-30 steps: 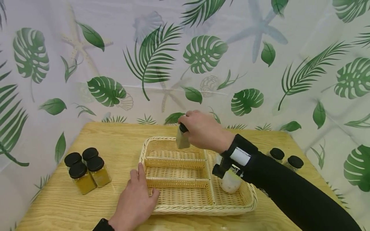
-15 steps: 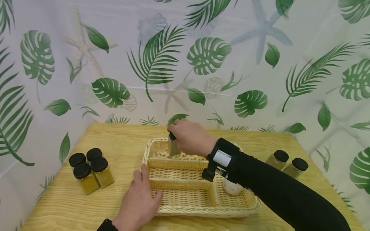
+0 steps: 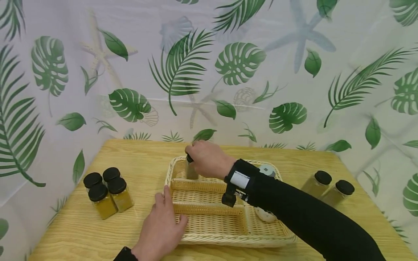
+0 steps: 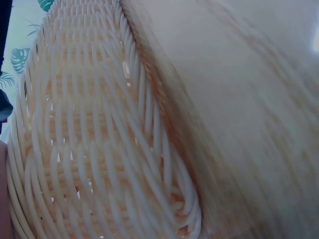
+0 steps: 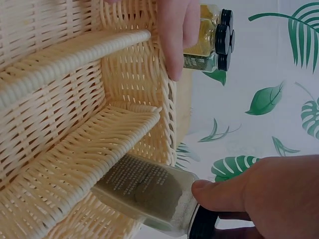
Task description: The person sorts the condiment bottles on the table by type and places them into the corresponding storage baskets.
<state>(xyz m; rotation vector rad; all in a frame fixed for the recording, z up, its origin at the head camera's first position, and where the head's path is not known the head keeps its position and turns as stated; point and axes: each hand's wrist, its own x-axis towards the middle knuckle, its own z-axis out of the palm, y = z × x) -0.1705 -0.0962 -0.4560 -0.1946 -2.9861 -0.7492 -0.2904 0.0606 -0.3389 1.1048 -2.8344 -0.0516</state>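
A wicker basket (image 3: pixel 235 240) with several compartments sits on the wooden table. My right hand (image 3: pixel 210 156) pinches a square spice jar (image 5: pixel 144 191) of greyish powder by its black lid. The jar stands in the back left compartment, behind the rear divider (image 5: pixel 89 149); its base is hidden in the right wrist view. At the basket's front left corner, my left hand (image 3: pixel 161 224) rests on the rim with its fingers fairly straight. A pale round object (image 3: pixel 266 214) lies in the right-hand compartment, partly covered by my right sleeve.
Several black-lidded jars of yellow powder (image 3: pixel 106 204) stand grouped left of the basket. Two more black-lidded jars (image 3: pixel 316 184) stand to its right. A pale, round-topped item (image 3: pixel 267 169) shows at the basket's back right. A leaf-print cloth (image 3: pixel 196 72) hangs behind the table.
My right hand has moved left and down, bringing the spice jar from above the basket into the back left compartment. My left hand has stayed on the rim while the head view shifted slightly.
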